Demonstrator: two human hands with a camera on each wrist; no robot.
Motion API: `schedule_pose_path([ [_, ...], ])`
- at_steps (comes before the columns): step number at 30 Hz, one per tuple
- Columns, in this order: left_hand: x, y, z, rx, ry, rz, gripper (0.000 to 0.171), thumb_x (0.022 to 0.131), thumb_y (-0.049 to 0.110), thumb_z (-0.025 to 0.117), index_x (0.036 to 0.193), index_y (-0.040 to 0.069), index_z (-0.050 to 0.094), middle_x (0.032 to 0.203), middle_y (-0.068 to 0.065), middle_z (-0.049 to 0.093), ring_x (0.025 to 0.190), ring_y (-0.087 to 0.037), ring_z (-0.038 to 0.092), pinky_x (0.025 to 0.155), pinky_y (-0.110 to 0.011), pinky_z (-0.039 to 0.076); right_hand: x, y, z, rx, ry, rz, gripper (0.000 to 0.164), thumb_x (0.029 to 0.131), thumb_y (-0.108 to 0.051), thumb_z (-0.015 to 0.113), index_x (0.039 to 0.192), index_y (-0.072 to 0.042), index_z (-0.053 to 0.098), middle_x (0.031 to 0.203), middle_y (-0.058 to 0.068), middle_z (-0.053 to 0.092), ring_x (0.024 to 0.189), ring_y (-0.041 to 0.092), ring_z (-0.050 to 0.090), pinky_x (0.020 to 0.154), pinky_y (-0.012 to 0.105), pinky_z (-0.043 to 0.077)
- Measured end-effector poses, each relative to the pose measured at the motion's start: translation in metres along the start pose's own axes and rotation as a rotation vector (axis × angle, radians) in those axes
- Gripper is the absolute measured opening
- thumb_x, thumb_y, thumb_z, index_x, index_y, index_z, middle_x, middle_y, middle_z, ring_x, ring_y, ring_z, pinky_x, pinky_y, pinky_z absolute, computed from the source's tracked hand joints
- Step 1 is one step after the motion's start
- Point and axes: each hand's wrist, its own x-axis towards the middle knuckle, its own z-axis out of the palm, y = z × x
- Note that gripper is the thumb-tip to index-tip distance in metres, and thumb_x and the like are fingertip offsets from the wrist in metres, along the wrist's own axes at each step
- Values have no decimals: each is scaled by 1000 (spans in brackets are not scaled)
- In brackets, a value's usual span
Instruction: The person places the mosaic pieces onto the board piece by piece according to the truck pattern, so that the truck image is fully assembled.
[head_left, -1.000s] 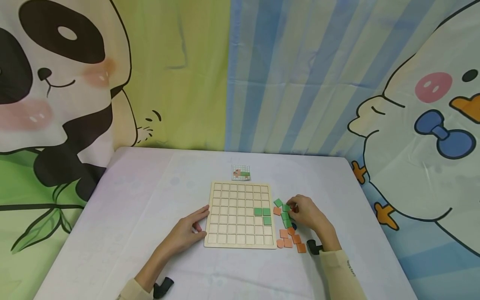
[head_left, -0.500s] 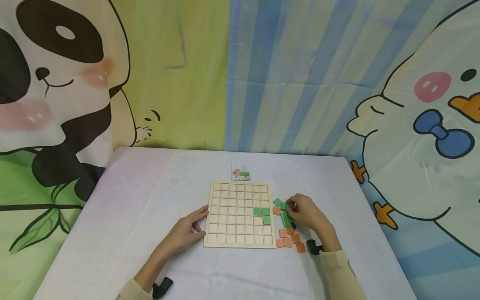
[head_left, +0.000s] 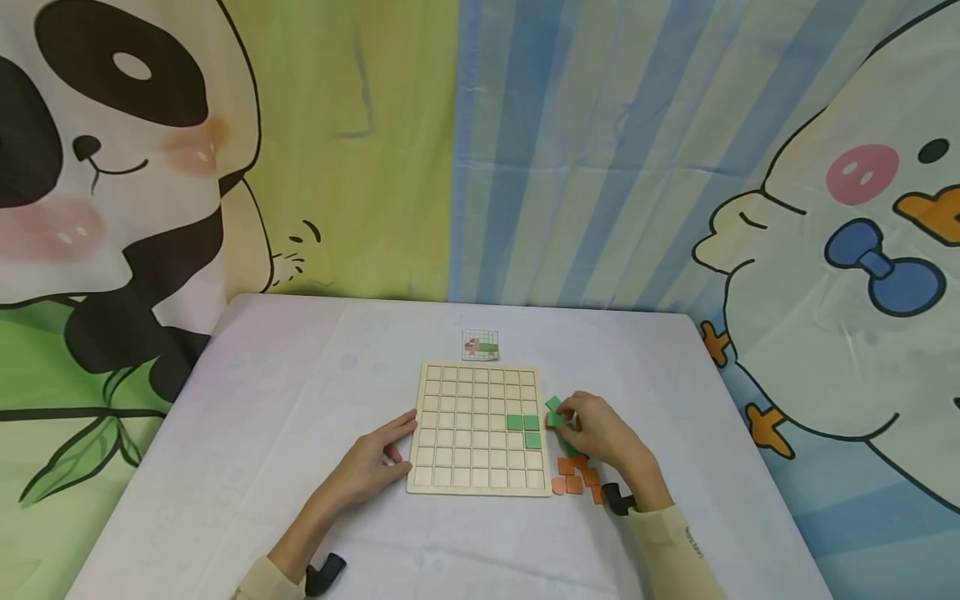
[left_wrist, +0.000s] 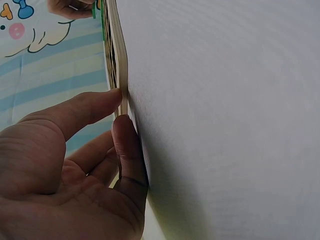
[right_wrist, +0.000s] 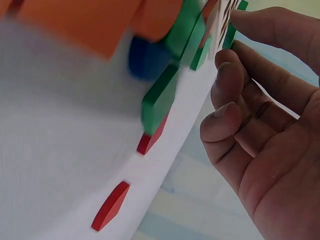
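My right hand (head_left: 600, 429) pinches a green square tile (right_wrist: 229, 36) between thumb and index finger, just off the right edge of a wooden grid board (head_left: 465, 458). In the right wrist view its other fingers are curled in. The fingers of my left hand (head_left: 375, 454) touch the board's left edge, thumb near the lower corner and the others spread higher up. Three green tiles (head_left: 514, 422) sit in cells at the board's right side. Another green tile (head_left: 553, 403) lies loose beside the upper right edge. My right hand hides part of the loose pieces.
Several orange pieces (head_left: 573, 485) lie right of the board's lower corner. The right wrist view also shows a blue piece (right_wrist: 147, 59) and two red pieces (right_wrist: 111, 206) on the white table (head_left: 337, 358). Behind the board lies a small picture card (head_left: 480, 344).
My right hand has moved left from the loose pile towards the board, carrying a green tile. The left hand stays at the board's edge.
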Motion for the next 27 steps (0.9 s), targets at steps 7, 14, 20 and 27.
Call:
schedule_pose_path([
  [7, 0, -1, 0, -2, 0, -4, 73, 88, -3, 76, 156, 3, 51, 171, -1, 43, 77, -5, 53, 64, -21, 48, 0, -14, 9, 4, 3, -58, 18, 92, -10, 78, 109, -5, 78, 95, 1, 69, 83, 15, 61, 73, 24, 52],
  [14, 1, -1, 0, -7, -1, -5, 73, 88, -3, 76, 156, 4, 52, 170, 0, 43, 78, -5, 53, 64, -21, 49, 0, -27, 17, -14, -5, -91, 20, 90, -10, 77, 110, -7, 79, 101, -4, 70, 89, 10, 59, 82, 26, 55],
  [20, 0, -1, 0, -12, -1, -3, 73, 88, -4, 76, 156, 3, 51, 170, -1, 43, 78, -5, 53, 64, -21, 49, 2, -38, 21, -30, -25, -83, 22, 91, -14, 81, 112, -7, 79, 103, -3, 71, 86, 10, 57, 77, 23, 52],
  [27, 0, -1, 0, -7, 1, 0, 73, 88, -4, 76, 156, 4, 52, 170, 0, 43, 78, -4, 53, 64, -21, 49, 2, -47, 25, -70, -49, -118, 22, 92, -17, 80, 112, -8, 78, 103, -2, 70, 85, 8, 57, 76, 23, 53],
])
